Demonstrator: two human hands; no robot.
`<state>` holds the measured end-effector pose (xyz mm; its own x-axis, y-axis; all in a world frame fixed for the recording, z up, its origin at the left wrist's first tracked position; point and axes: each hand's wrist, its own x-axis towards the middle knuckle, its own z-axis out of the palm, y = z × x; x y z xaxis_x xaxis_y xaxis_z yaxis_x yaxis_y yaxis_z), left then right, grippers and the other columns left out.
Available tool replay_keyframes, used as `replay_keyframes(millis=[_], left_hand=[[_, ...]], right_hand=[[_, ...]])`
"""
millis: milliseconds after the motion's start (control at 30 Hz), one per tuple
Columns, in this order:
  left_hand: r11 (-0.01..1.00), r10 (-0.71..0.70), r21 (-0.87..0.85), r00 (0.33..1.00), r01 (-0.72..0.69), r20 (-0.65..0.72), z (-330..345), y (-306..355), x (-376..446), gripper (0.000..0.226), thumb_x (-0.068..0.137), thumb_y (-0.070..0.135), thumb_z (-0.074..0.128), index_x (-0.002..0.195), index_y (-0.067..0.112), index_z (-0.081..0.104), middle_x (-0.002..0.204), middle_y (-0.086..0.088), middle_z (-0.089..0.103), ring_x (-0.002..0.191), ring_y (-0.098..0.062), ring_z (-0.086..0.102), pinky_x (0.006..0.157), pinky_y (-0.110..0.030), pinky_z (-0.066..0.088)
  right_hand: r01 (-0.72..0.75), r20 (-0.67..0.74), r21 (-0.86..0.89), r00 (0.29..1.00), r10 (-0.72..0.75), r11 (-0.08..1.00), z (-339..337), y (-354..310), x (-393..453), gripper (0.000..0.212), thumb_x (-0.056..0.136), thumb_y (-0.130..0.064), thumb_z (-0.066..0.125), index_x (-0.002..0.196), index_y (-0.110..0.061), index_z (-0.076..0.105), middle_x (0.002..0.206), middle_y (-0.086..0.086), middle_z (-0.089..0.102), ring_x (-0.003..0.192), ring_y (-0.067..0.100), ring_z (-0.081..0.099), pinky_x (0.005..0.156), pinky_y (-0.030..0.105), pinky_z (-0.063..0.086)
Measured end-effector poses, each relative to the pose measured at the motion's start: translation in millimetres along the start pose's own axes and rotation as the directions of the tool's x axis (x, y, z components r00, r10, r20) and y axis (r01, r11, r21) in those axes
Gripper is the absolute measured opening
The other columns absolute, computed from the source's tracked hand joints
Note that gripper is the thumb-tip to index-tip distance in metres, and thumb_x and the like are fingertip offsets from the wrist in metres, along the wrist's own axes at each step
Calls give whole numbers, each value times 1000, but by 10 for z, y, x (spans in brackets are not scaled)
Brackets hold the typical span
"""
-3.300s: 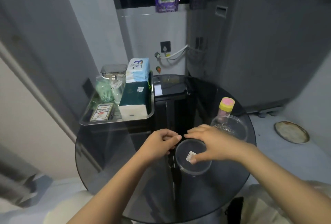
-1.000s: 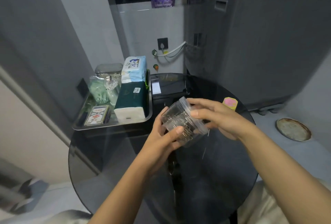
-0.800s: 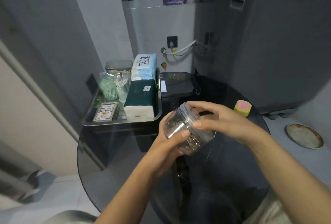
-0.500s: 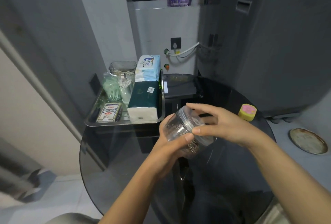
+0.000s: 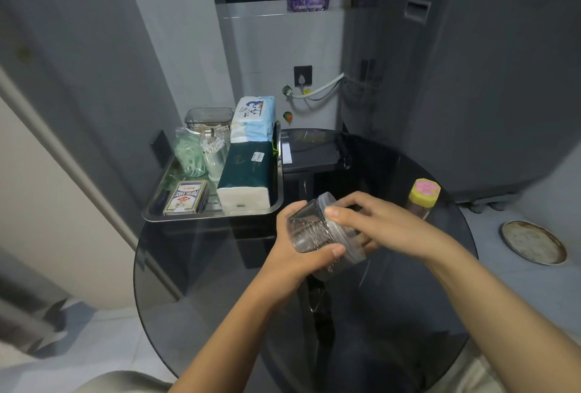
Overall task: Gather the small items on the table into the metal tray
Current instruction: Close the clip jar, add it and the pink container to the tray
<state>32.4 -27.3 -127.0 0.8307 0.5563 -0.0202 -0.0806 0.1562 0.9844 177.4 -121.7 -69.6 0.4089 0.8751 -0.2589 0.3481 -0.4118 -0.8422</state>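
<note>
both hands (image 5: 295,254) (image 5: 382,223) grip 1 clear jar (image 5: 320,235) above the round dark glass bench (image 5: 201,282), near the metal tray (image 5: 188,216), grey walls around.

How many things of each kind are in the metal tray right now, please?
Tissue packs: 2, green and blue
Card deck: 1
Bag of green rings: 1
Clear containers: 2, glass and lidded box
Total: 6

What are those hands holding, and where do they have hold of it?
A clear jar of paper clips, tilted above the glass table. The left hand grips its body; the right hand grips the lid end.
</note>
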Motion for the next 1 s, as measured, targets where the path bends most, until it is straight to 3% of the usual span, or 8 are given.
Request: replay_keyframes(millis=[100, 200, 300, 400, 600, 733, 900, 1000], left_hand=[[1000, -8, -27, 1000, 8, -9, 11, 5, 17, 87, 48, 26, 80, 123, 34, 37, 119, 6, 58, 103, -5, 65, 87, -29, 54], [996, -41, -77, 999, 40, -8, -18, 31, 62, 91, 48, 26, 81, 129, 31, 38, 120, 3, 60, 106, -12, 64, 79, -30, 55], [1000, -27, -13, 1000, 27, 4, -45, 56, 83, 91, 49, 26, 82, 128, 31, 38, 123, 3, 59, 109, -9, 64, 84, -27, 53], [999, -19, 44, 999, 18, 37, -20, 50, 56, 85, 51, 24, 82, 123, 33, 38, 123, 3, 58, 103, -2, 66, 80, -21, 54], [990, 3, 141, 997, -14, 77, -26, 52, 29, 87, 51, 28, 81, 125, 37, 36, 122, 6, 55, 102, 4, 63, 79, -16, 52], [988, 30, 152, 997, -40, 66, -28, 57, 15, 90, 50, 27, 81, 127, 34, 37, 120, 6, 55, 98, 5, 64, 79, -15, 52], [983, 50, 170, 995, -63, 82, 0, 104, -18, 87, 64, 5, 79, 134, 23, 31, 117, 8, 52, 93, 14, 61, 75, -8, 49], [971, 54, 226, 992, -79, 116, -54, 124, -9, 85, 65, 10, 80, 132, 29, 31, 120, 11, 53, 101, 10, 61, 80, -12, 50]], right_hand=[[-14, 37, -39, 999, 15, 999, -65, 10, -8, 113, 37, -94, 51, 135, -40, 41, 113, -4, 68, 100, 13, 68, 93, 41, 54], [54, 125, -3, 991, -54, 999, -126, -56, -70, 100, 54, -76, 60, 144, -46, 26, 136, -20, 44, 126, 7, 50, 110, 34, 39], [109, 129, 96, 984, -121, 989, -155, -92, -94, 82, 63, -44, 72, 138, -43, 38, 130, -13, 56, 112, 9, 63, 97, 35, 52], [78, 106, 94, 990, -88, 993, -181, -100, -83, 64, 71, -30, 77, 128, -40, 51, 111, 3, 69, 95, 16, 71, 82, 40, 59], [52, 139, 76, 988, -63, 996, -169, -61, -49, 38, 74, -36, 74, 105, -48, 55, 91, 10, 76, 80, 22, 75, 79, 48, 59], [45, 104, 90, 993, -55, 995, -93, -48, -13, 39, 77, -38, 70, 112, -40, 55, 78, 8, 76, 66, 22, 73, 67, 45, 60], [6, 113, 73, 993, -15, 997, -51, -70, -14, 38, 78, -47, 66, 113, -41, 52, 91, 10, 76, 65, 28, 73, 51, 33, 56], [-5, 132, 57, 991, -2, 998, -39, -53, -14, 41, 77, -56, 63, 114, -45, 51, 96, 6, 75, 70, 32, 74, 46, 29, 54]])
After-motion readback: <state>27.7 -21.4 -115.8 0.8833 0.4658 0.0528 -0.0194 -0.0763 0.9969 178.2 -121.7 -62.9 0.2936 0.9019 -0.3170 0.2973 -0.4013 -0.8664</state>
